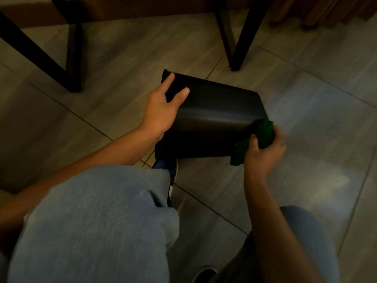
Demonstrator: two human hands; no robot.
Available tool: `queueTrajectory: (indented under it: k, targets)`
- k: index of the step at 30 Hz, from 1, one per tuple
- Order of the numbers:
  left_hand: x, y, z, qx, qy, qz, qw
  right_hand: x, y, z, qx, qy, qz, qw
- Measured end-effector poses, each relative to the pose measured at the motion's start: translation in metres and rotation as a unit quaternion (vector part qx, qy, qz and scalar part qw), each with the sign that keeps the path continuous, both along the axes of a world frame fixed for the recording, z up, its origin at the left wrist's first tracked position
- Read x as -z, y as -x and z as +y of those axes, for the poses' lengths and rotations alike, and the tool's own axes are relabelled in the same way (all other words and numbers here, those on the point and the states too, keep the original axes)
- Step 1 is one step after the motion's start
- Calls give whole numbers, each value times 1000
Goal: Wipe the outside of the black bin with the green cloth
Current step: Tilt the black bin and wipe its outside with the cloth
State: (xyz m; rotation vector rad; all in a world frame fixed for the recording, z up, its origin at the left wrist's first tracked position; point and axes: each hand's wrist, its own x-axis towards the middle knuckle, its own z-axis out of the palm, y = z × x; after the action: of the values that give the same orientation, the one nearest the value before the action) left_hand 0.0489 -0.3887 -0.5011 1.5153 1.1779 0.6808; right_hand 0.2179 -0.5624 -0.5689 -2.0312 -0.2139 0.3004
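Black bin [212, 111], centre of frame: smooth, looks like plastic w/ a semi-gloss sheen, soft highlight band along its side. Green cloth [263, 133] at bin's right end: matt, soft fabric, crumpled. Floor tiles [306, 99]: grey, smooth, faint streaked pattern, dull glare lower right. Trousers [98, 217], lower left: pale blue woven cloth, matt. Furniture legs [240, 37], top: black, matt; material unclear.

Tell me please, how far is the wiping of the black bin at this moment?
Done: nothing certain; the dim light hides which parts are already clean. In hand: the black bin lies tipped on its side above the tiled floor, the left hand steadies its open end, and the right hand grips the green cloth against the bottom corner. Left: probably the underside, which is hidden.
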Motion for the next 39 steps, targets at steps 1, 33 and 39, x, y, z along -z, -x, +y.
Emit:
queueTrajectory:
  k: [1, 33, 39]
  targets:
    - [1, 1, 1, 6, 2, 2, 1000, 1, 6, 4, 4, 4, 2, 1000]
    - [-26, 2, -7, 446, -129, 61, 884, -85, -27, 19, -82, -37, 57, 994]
    - [-25, -6, -14, 451, -180, 76, 871, -105, -21, 27, -138, -7, 4, 990]
